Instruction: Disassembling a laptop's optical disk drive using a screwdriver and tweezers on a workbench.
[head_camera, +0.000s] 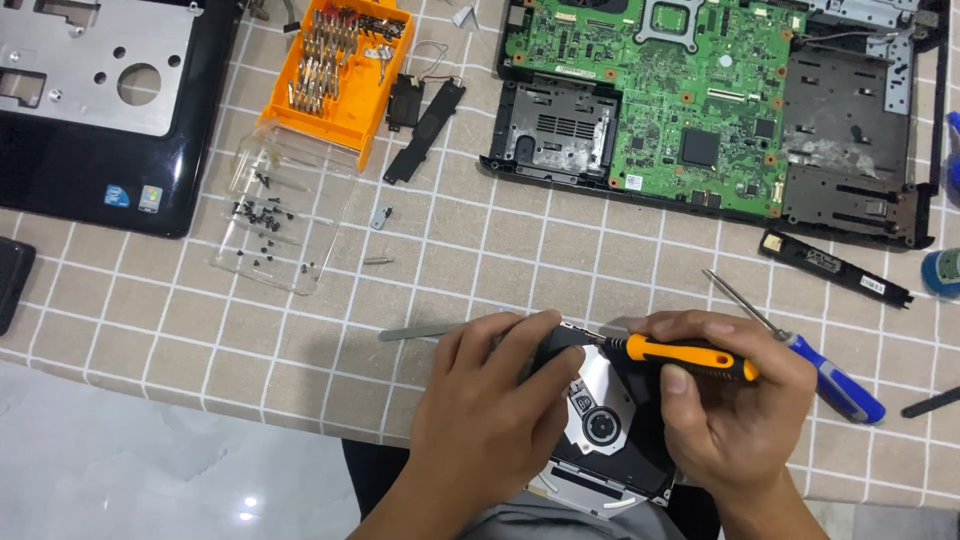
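The left hand (490, 400) is closed around the left edge of an optical drive (600, 425), fingers curled over its top corner. The drive lies at the near table edge, partly over the person's lap, silver plate and round hub facing up. The right hand (730, 400) grips an orange-handled screwdriver (690, 357), held nearly level, its tip at the drive's upper edge, just beside the left fingertips.

A blue-handled screwdriver (800, 355) lies on the checked tablecloth (150, 310), just right of the right hand. A flat metal strip (415, 332) lies just left of the left hand.

Farther back on the right sits an opened laptop base (860, 130) with its green motherboard (690, 90) exposed. A narrow black board (835, 268) lies in front of its right corner. At the far left lies a black laptop top cover (100, 180), its silver plate showing. Between them stands an orange bit case (335, 75) full of bits, its clear lid (275, 220) lying open in front, with small dark screws on it. Two small black parts (420, 115) lie to the right of the case. A small metal bracket (380, 217) and a loose bit (378, 261) lie near the lid.
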